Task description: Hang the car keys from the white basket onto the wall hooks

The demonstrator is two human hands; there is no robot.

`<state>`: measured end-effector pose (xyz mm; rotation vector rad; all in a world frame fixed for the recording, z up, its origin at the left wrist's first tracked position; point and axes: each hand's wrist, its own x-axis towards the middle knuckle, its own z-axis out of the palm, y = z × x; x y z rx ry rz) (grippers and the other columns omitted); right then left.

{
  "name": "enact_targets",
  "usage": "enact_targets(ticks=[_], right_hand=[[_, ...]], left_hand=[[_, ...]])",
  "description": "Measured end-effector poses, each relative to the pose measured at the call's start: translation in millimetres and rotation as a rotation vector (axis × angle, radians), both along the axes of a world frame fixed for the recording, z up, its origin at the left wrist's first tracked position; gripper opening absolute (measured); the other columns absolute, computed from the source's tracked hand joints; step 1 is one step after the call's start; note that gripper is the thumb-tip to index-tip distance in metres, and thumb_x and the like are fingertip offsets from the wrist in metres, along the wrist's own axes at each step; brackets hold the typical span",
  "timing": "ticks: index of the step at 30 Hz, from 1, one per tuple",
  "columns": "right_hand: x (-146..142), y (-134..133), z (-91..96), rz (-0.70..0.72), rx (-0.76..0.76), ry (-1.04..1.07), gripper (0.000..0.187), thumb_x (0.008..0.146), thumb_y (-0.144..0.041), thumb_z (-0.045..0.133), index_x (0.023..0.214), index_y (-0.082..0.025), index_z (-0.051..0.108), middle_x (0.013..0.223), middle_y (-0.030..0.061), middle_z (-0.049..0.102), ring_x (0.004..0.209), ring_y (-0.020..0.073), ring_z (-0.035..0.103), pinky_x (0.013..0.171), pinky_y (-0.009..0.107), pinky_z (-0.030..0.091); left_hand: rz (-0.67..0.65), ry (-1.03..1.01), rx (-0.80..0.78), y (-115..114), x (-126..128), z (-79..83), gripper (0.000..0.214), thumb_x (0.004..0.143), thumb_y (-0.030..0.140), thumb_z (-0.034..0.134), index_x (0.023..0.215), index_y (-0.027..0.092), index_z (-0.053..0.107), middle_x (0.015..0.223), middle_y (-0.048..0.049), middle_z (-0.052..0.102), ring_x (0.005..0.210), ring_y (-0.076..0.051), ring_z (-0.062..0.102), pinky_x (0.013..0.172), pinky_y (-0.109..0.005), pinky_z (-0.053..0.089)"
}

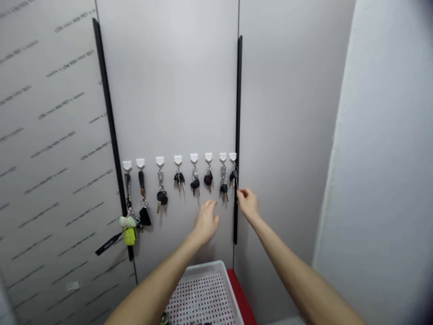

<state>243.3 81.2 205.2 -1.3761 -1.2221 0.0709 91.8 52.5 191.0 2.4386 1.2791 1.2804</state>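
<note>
Several white hooks (178, 160) in a row on the pale cabinet panel each carry a bunch of keys. At the right end hangs a bunch with a black-headed key (233, 175). My right hand (248, 204) is closed in a pinch at the lower tip of a key in that bunch, which still hangs from its hook. My left hand (207, 221) holds nothing, its fingers stretched and apart, just below the keys with a black and red head (208, 179). A neighbouring bunch (223, 188) hangs on a long metal clasp between my two hands.
Below, a white perforated basket (206, 289) rests on something red (240, 293), with small items at its near edge. Long black handles (238, 113) run up the panel's sides. At left hang a lime-green tag (130, 236) and a black strap (108, 243).
</note>
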Motion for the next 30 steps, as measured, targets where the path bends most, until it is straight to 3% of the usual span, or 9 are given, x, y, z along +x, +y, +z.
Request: enact_targets(ticks=[3,6,8,12,15,19,26,30], right_hand=[[-24,-11,-46.2,0.311,-0.316,-0.080,0.020,0.063,-0.026,0.040,0.068,-0.012,0.053,0.052,-0.0008,0.049,0.040,0.0062,0.041,0.040,0.018,0.032],[-58,-20,-52.9,0.596,-0.568,-0.187,0.019,0.059,-0.022,0.047,0.073,-0.012,0.054,0.040,-0.0069,0.037,0.031,0.0030,0.031,0.033,0.016,0.024],[-83,-30,-31.6,0.694,-0.488,-0.217,0.029,0.057,-0.018,0.049,0.085,-0.012,0.052,0.038,-0.0091,0.033,0.032,0.0023,0.027,0.033,0.016,0.021],[-123,-61,33.8,0.785,0.061,-0.047,0.051,0.063,-0.015,0.044,0.112,-0.021,0.030,0.045,-0.0087,0.037,0.039,0.0037,0.030,0.039,0.016,0.028],[-142,-85,61.8,0.792,0.273,0.063,0.058,0.065,-0.016,0.043,0.116,-0.028,0.019,0.053,-0.0065,0.045,0.040,0.0044,0.034,0.040,0.018,0.032],[-153,-95,62.1,0.811,0.296,0.102,0.065,0.065,-0.016,0.044,0.118,-0.032,0.010,0.062,-0.0047,0.050,0.037,0.0040,0.034,0.037,0.019,0.032],[-156,-93,60.6,0.877,0.286,0.112,0.071,0.064,-0.016,0.045,0.119,-0.031,0.003,0.054,-0.0070,0.046,0.035,0.0047,0.033,0.037,0.020,0.033],[-161,-79,45.5,0.876,0.199,0.108,0.067,0.064,-0.017,0.045,0.119,-0.026,0.009,0.045,-0.0098,0.038,0.035,0.0051,0.033,0.037,0.019,0.032]], left_hand=[[0.065,-0.140,-0.225,0,-32,-32.4,0.032,0.058,0.010,0.044,0.090,0.013,0.049,0.073,-0.0020,0.050,0.068,-0.011,0.047,0.066,-0.024,0.038],[0.066,-0.336,-0.380,0,-60,-31.2,0.034,0.056,0.007,0.044,0.090,0.012,0.048,0.050,0.0056,0.039,0.048,-0.006,0.039,0.052,-0.019,0.035],[-0.042,-0.493,-0.366,-7,-77,-9.5,0.046,0.055,0.006,0.044,0.100,0.012,0.041,0.047,0.0080,0.035,0.044,-0.004,0.034,0.048,-0.016,0.032],[-0.295,-0.742,-0.173,-40,-103,52.9,0.069,0.058,0.010,0.048,0.118,0.021,0.015,0.047,0.0099,0.035,0.041,-0.002,0.031,0.046,-0.015,0.030],[-0.330,-0.769,-0.058,-64,-112,82.2,0.074,0.059,0.010,0.048,0.119,0.028,0.008,0.049,0.0092,0.038,0.041,-0.002,0.031,0.045,-0.016,0.031],[-0.348,-0.741,-0.028,-74,-114,85.4,0.073,0.060,0.009,0.048,0.119,0.028,0.009,0.053,0.0073,0.042,0.041,-0.002,0.032,0.044,-0.016,0.032],[-0.450,-0.745,-0.075,-68,-110,81.4,0.073,0.061,0.010,0.048,0.119,0.026,0.006,0.051,0.0082,0.041,0.042,-0.002,0.032,0.046,-0.015,0.032],[-0.360,-0.699,-0.108,-53,-123,62.2,0.071,0.060,0.012,0.049,0.119,0.024,0.010,0.050,0.0088,0.038,0.044,-0.002,0.035,0.049,-0.015,0.033]])
